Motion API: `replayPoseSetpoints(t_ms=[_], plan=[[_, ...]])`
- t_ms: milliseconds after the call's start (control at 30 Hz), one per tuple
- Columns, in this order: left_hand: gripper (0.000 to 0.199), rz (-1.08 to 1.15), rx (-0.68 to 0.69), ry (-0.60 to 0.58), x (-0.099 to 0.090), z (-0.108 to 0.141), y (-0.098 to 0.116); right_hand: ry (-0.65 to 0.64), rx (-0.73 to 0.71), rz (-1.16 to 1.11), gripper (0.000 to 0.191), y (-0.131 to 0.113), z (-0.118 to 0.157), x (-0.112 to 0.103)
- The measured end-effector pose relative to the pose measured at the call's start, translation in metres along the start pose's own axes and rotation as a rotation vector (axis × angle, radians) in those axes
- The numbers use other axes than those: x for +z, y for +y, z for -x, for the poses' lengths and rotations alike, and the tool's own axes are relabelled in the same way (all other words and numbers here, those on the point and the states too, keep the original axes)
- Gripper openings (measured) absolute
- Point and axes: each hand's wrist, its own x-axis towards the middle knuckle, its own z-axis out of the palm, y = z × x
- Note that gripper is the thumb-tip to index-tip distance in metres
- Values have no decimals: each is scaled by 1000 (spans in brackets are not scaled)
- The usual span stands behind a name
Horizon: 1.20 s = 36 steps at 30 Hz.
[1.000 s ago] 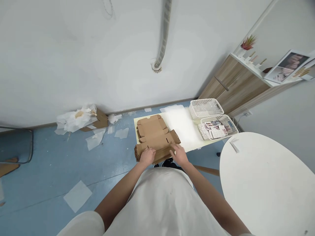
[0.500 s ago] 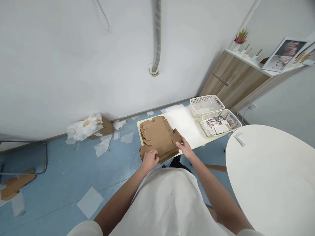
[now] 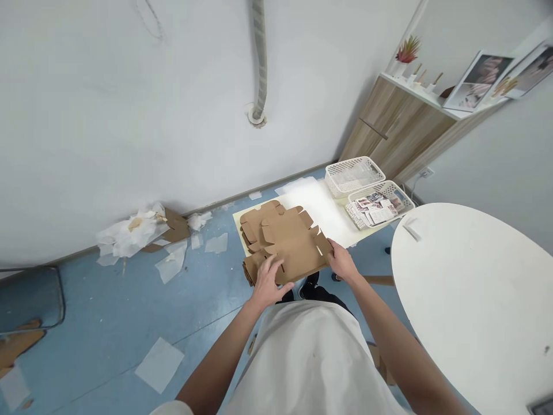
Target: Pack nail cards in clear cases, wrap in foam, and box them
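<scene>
A flat, unfolded cardboard box (image 3: 296, 239) with cut flaps is lifted at its right side, partly over a stack of similar cardboard blanks (image 3: 254, 222). My right hand (image 3: 343, 262) is closed on the right edge of this box, thumb on top. At its near left edge, my left hand (image 3: 266, 283) has its fingers spread over the cardboard; whether the fingertips press on it I cannot tell. The stack lies on the left end of a low, pale yellow-edged table (image 3: 237, 222).
White sheets (image 3: 309, 199) cover the table's middle. Two white baskets (image 3: 355, 174) stand at its right end, the nearer one with printed cards (image 3: 375, 208). A round white table (image 3: 470, 300) is on my right. Paper scraps (image 3: 159, 364) and a torn box (image 3: 176, 227) lie on the blue floor.
The top cardboard box has shifted right, off the stack's left part, with my right hand on its edge. My left hand's fingers have gone from curled to spread. The view has turned slightly.
</scene>
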Motion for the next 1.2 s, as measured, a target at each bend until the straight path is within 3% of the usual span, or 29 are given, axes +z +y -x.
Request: replayPoseSetpoints(t_ms=[133, 200, 300, 400, 467, 600, 800, 1000, 1200], plan=[[83, 52, -207, 194, -5, -7, -8, 131, 49, -152, 53, 10, 10, -10], [84, 218, -324, 208, 0, -14, -13, 196, 76, -215, 53, 17, 19, -16], [68, 457, -370, 35, 15, -25, -12, 255, 134, -305, 52, 35, 37, -27], [45, 649, -352, -189, 35, -37, 6, 335, 192, -374, 52, 63, 60, -43], [36, 704, -300, -289, 50, -47, 25, 442, 223, -369, 51, 86, 78, -55], [38, 617, -139, -418, 86, -73, 77, 619, 360, -404, 48, 133, 120, -81], [48, 500, 27, -511, 170, -105, 175, 852, 513, -504, 42, 210, 187, -115], [50, 410, 125, -502, 255, -112, 248, 770, 798, -653, 38, 294, 241, -121], [45, 169, 182, -584, 308, -124, 280, 648, 851, -630, 36, 322, 262, -104]])
